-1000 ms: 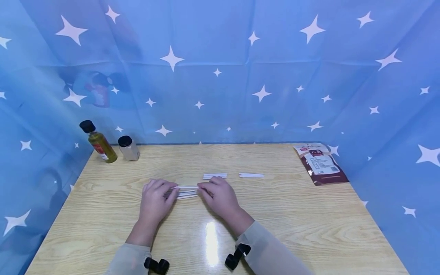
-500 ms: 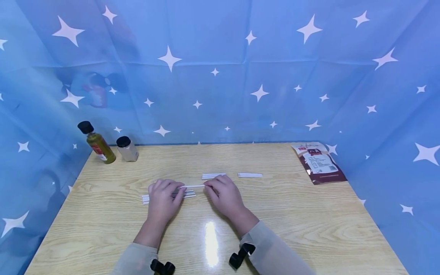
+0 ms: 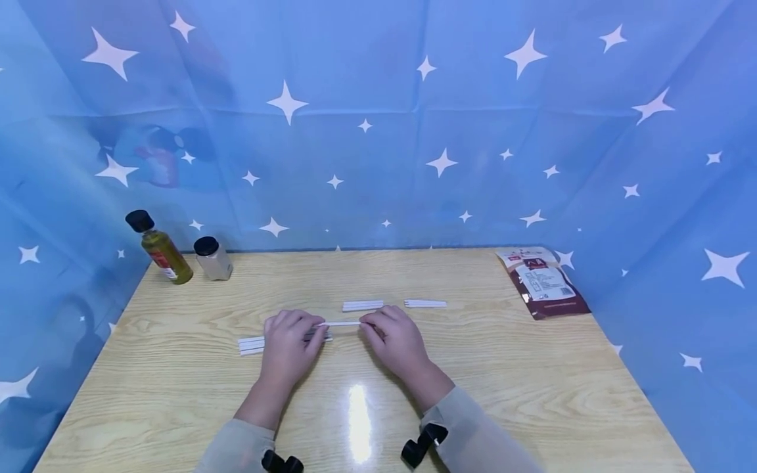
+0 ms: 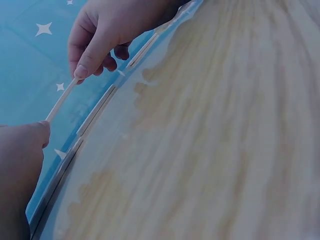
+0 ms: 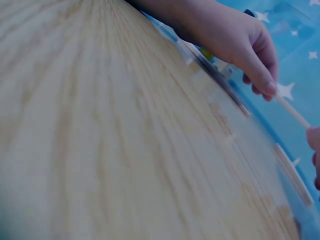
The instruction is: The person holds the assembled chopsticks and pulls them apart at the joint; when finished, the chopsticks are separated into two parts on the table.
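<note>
Head view | left hand [image 3: 288, 345] and right hand [image 3: 399, 341] pinch one white stick [image 3: 343, 323] | left hand partly hides other sticks [image 3: 251, 345]

Both arms reached inward, the right forearm [image 3: 434, 386] slanting more sharply than the left forearm [image 3: 259, 404]. The left hand [image 3: 290, 343] and right hand [image 3: 395, 340] faced each other, near but apart, backs upward and fingertips about level. Each held a pinch: the left thumb [image 5: 259, 75] and right thumb [image 4: 93, 59] pressed toward the index fingers, the remaining fingers curled beneath
</note>
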Available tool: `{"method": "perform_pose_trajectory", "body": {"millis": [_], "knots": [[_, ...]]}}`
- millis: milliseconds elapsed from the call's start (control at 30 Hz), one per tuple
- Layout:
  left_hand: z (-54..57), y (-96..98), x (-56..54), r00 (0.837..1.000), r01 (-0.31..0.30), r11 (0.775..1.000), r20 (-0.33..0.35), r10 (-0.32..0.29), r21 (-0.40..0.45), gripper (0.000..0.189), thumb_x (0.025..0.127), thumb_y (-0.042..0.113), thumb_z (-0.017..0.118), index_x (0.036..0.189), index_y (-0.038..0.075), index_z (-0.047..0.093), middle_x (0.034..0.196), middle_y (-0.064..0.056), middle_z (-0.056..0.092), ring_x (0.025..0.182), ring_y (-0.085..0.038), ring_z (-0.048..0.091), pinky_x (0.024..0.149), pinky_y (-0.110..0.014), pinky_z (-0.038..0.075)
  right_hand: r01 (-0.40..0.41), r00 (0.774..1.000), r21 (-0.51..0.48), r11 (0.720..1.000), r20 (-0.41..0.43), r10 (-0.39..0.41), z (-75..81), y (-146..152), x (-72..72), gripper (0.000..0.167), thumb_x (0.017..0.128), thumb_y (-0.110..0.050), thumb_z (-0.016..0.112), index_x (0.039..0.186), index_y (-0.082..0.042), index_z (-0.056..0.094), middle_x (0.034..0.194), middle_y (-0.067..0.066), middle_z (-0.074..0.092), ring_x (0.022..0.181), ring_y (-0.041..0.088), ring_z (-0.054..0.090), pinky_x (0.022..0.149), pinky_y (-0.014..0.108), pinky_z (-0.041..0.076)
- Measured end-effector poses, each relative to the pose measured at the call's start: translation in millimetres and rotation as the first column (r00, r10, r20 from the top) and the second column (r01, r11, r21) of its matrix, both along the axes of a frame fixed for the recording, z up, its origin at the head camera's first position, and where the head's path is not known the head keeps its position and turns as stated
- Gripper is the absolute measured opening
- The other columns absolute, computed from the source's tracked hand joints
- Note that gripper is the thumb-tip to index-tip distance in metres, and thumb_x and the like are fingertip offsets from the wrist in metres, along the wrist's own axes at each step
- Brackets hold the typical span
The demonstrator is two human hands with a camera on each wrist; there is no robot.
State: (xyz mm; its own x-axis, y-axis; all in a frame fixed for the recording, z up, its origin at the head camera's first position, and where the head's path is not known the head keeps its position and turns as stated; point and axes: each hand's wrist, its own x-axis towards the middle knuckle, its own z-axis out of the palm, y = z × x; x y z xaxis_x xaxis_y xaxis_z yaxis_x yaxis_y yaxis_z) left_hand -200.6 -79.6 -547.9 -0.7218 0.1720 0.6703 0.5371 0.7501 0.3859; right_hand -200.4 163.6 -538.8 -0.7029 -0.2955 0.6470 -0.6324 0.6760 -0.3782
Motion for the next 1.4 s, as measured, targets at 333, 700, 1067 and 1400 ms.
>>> {"method": "perform_pose_trajectory", "body": {"millis": [333, 700, 1067, 1400], "knots": [[0.8, 28.5, -3.9, 0.997, 0.069, 0.997, -0.047, -0.067, 0.036, 0.009, 0.087, 0.016, 0.089, 0.094, 0.015, 0.083, 0.089, -0.001, 0.076, 0.087, -0.028, 0.067, 0.081, -0.050, 0.047, 0.053, 0.998, -0.026, 0.998, 0.034, -0.052, 0.5, 24, 3.3, 0.006, 0.095, -0.012, 0.082, 0.101, -0.012, 0.082, 0.093, -0.002, 0.073, 0.083, 0.015, 0.063, 0.073, 0.032, 0.056], [-0.4, 62.1, -9.1, 0.993, 0.117, 0.993, -0.029, -0.117, 0.017, 0.010, 0.087, 0.019, 0.089, 0.095, 0.017, 0.083, 0.092, 0.002, 0.077, 0.089, -0.024, 0.067, 0.084, -0.048, 0.049, 0.074, 0.992, -0.074, 0.994, 0.108, -0.066, -1.4, 61, 12.2, 0.010, 0.097, -0.012, 0.081, 0.107, -0.012, 0.082, 0.098, -0.003, 0.072, 0.092, 0.015, 0.063, 0.078, 0.034, 0.055], [1.0, 92.0, -10.6, 0.987, 0.161, 0.987, -0.014, -0.161, 0.012, 0.009, 0.089, 0.017, 0.089, 0.095, 0.016, 0.083, 0.093, 0.003, 0.077, 0.088, -0.021, 0.069, 0.078, -0.043, 0.051, 0.110, 0.979, -0.111, 0.988, 0.182, -0.088, -4.3, 90, 15.6, 0.010, 0.100, -0.010, 0.076, 0.109, -0.012, 0.081, 0.099, -0.007, 0.069, 0.083, 0.009, 0.055, 0.070, 0.025, 0.048], [-1.5, 91.3, -8.8, 0.966, 0.239, 0.970, 0.096, -0.242, 0.038, 0.004, 0.095, 0.015, 0.081, 0.099, 0.012, 0.081, 0.098, 0.002, 0.076, 0.098, -0.023, 0.070, 0.090, -0.047, 0.052, 0.044, 0.974, -0.147, 0.988, 0.227, -0.009, -6.0, 87, 14.9, 0.010, 0.096, -0.006, 0.081, 0.106, -0.010, 0.083, 0.096, -0.006, 0.069, 0.079, 0.007, 0.059, 0.066, 0.023, 0.051]]}}
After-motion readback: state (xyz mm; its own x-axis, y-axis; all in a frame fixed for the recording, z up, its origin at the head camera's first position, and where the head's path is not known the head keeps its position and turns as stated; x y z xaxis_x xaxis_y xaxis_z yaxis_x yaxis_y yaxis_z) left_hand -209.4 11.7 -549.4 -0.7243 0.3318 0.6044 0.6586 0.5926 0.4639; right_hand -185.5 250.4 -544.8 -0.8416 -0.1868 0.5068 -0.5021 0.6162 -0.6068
